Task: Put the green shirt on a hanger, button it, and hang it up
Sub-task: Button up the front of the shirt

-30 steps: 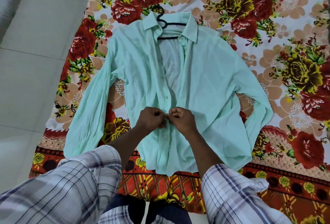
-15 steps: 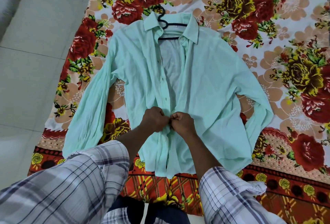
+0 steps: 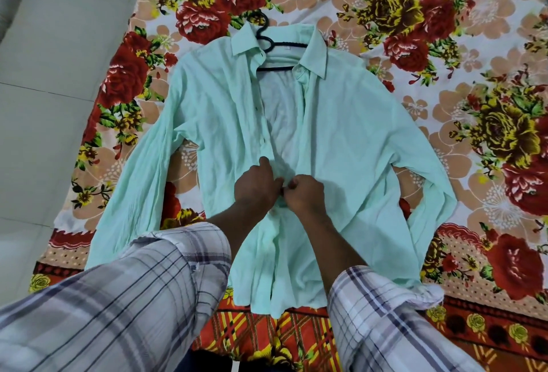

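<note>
Currently, green shirt (image 3: 355, 134) lies flat on the floral sheet (image 3: 444, 45), black hanger (image 3: 275, 68) inside its collar. Left hand (image 3: 256, 186) and right hand (image 3: 302, 193) each pinch one of its front edges at mid-front. Recommend aligning edges squarely and keeping fabric taut before fastening.

Left (image 3: 256, 186) and right hands (image 3: 305, 195) together on green shirt (image 3: 355, 134) front placket.

This looks like a room in a home. A floral sheet (image 3: 444, 45) with red roses is spread beside pale floor tiles (image 3: 59, 75), and a green shirt (image 3: 355, 134) on a hanger (image 3: 292, 44) lies on it.
</note>
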